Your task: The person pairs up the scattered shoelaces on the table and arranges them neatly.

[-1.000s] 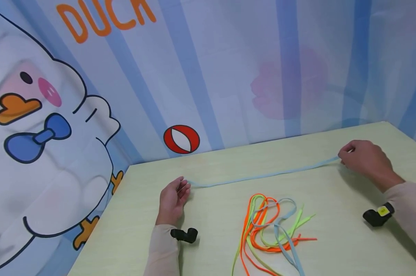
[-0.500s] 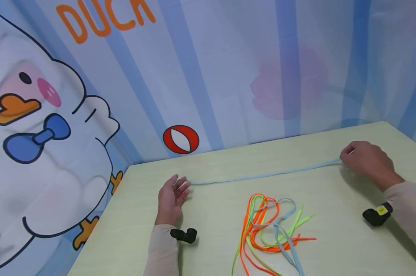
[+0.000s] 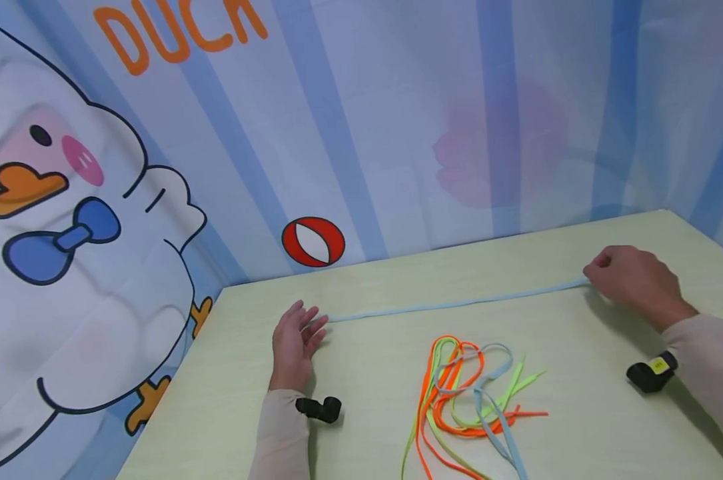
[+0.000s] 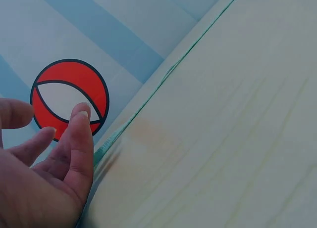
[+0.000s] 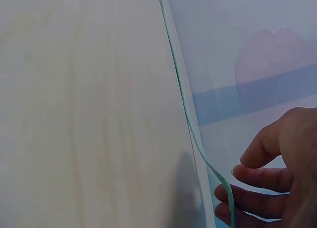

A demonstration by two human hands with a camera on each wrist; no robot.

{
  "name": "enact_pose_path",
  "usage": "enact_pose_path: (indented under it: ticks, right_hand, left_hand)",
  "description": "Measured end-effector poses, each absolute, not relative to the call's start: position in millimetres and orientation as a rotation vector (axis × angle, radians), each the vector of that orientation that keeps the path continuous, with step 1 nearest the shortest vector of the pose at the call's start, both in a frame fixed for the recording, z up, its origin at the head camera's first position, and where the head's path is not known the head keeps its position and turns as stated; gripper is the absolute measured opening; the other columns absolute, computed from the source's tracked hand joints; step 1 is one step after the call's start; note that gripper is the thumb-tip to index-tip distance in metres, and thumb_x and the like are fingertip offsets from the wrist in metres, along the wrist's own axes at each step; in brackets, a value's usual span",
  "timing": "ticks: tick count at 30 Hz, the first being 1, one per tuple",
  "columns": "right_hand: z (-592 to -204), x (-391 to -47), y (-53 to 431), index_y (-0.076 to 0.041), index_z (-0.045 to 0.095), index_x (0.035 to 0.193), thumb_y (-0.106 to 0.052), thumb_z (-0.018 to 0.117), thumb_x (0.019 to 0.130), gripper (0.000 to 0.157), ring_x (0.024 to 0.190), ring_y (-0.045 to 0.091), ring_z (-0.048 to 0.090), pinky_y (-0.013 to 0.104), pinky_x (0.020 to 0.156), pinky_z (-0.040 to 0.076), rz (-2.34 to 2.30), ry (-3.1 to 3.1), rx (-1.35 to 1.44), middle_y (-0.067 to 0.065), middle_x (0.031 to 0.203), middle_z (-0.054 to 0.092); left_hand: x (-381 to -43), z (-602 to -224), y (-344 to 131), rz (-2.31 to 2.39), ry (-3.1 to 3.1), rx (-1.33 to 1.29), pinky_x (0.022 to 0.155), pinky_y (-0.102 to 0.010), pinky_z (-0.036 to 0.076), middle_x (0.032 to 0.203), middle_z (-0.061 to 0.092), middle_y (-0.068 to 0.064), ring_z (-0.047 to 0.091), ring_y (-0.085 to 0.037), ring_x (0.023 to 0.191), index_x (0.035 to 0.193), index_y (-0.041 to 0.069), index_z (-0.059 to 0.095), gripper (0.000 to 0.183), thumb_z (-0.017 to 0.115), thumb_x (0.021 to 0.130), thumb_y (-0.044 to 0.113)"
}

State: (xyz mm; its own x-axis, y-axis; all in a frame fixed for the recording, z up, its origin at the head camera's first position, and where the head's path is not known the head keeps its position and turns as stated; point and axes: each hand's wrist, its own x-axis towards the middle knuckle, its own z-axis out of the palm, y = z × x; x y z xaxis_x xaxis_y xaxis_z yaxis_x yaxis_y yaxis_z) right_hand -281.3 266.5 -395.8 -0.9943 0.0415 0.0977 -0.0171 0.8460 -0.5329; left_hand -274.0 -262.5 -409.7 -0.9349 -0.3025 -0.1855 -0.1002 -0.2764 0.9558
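Your left hand (image 3: 292, 350), left of the lace pile (image 3: 472, 433), now spreads its fingers wider, released from any visible pinch. The blue lace (image 3: 427, 309) spans beyond the pile, straighter at its left end; tension probably relies on the strand passing behind your left fingers. Your right hand (image 3: 640, 283), right of the pile, curls, lace crossing its fingertips; you cannot tell whether it grips.

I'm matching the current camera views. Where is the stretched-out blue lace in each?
Head: the blue lace runs below centre, between the left hand and right hand.
Left wrist: diagonal, from the top edge down to the left hand; looks greener.
Right wrist: top centre down to the right hand, lower right.
Shared landmark: striped backdrop.
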Motion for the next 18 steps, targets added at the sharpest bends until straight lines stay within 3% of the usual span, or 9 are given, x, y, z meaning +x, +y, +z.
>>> enact_pose_path:
  ticks: [9,18]
  right_hand:
    - [-394.1,-283.4,262.6,0.004,0.060,0.115,-0.031,0.048,0.098,0.041,0.074,0.026,0.058,0.039,0.057,0.044,0.843,-2.948,0.007,0.020,0.104,0.065]
    - [-389.5,-279.0,239.6,-0.001,0.062,0.110,-0.028,0.047,0.097,0.033,0.071,0.024,0.057,0.037,0.056,0.043,0.854,-2.891,0.082,0.013,0.098,0.066]
  left_hand:
    - [-276.8,-410.5,-255.8,-2.325,-1.943,0.462,0.084,-0.028,0.055,0.130,0.060,-0.021,0.068,-0.021,0.097,0.139,0.002,0.052,0.046,0.056,0.102,0.030]
    - [-277.2,-407.9,-246.9,-2.157,-2.214,0.432,0.081,-0.029,0.056,0.115,0.067,-0.015,0.069,-0.022,0.095,0.132,0.003,0.059,0.041,0.055,0.102,0.031]
